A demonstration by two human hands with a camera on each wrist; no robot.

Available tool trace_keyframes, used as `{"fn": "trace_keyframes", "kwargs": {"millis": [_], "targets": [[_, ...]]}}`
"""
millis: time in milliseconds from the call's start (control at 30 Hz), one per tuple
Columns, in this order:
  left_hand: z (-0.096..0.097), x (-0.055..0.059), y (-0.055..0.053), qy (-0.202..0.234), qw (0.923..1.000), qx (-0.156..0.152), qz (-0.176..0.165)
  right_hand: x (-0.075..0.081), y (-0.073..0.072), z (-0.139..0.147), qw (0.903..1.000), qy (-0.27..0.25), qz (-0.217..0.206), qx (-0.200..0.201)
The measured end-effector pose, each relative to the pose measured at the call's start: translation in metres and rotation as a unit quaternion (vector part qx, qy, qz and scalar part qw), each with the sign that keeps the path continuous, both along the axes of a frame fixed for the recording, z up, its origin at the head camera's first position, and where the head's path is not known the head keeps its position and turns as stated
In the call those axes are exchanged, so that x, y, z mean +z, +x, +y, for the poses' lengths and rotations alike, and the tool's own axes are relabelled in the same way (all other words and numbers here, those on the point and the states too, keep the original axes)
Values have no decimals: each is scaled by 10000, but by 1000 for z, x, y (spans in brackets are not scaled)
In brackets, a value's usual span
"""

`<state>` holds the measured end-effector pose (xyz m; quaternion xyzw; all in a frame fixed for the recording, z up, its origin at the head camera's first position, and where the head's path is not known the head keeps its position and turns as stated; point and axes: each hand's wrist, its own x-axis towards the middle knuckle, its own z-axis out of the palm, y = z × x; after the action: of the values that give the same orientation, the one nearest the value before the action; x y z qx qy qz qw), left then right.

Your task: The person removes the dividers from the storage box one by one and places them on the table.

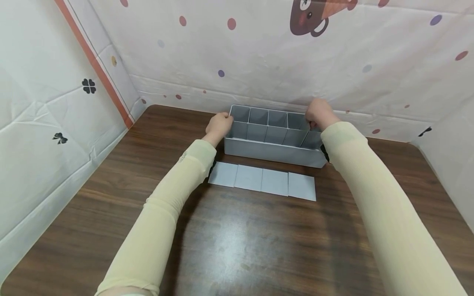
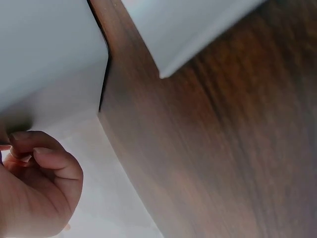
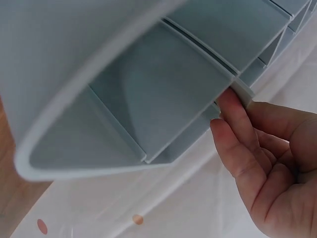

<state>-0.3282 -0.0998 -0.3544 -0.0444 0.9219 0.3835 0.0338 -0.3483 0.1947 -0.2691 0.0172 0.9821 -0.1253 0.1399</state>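
A long grey storage box (image 1: 274,153) lies across the table, split into compartments by a lengthwise divider (image 3: 178,94) and several cross dividers. At its left end, my left hand (image 1: 219,124) grips the wall near the back corner; the left wrist view shows this hand (image 2: 42,186) with curled fingers beside the box's outer side (image 2: 49,44). Over the back right part, my right hand (image 1: 321,113) reaches into the rear row. In the right wrist view this hand (image 3: 272,163) pinches a short cross divider (image 3: 243,92) between thumb and fingers. Its lower part is hidden inside the box.
Several flat pale grey panels (image 1: 275,181) lie in a row on the brown wooden table (image 1: 237,246), just in front of the box. A patterned white cloth (image 1: 259,61) hangs close behind the box, and more cloth stands along both sides.
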Motion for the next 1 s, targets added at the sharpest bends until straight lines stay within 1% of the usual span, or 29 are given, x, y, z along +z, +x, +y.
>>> {"fn": "trace_keyframes", "kwargs": {"millis": [133, 267, 467, 567, 733, 833, 1000], "targets": [[-1, -2, 0, 135, 9999, -67, 74, 4, 2, 1, 9999, 118, 40, 101], [-2, -4, -3, 130, 9998, -128, 15, 6, 3, 0, 9998, 131, 99, 109], [-3, -2, -5, 84, 9994, -326, -24, 12, 5, 0, 9998, -201, 86, -19], [-4, -1, -5, 70, 9991, -421, -20, 15, 5, 0, 9998, -194, 101, -20], [-5, 1, -4, -114, 9985, -537, -15, 20, 7, 1, 9997, -187, 50, -117], [-6, 2, -4, -210, 9979, -604, -16, 23, 7, 2, 9994, -297, 58, -159], [-7, 6, -3, -414, 9965, -720, 24, 28, 8, 3, 9995, -272, 73, -133]]}}
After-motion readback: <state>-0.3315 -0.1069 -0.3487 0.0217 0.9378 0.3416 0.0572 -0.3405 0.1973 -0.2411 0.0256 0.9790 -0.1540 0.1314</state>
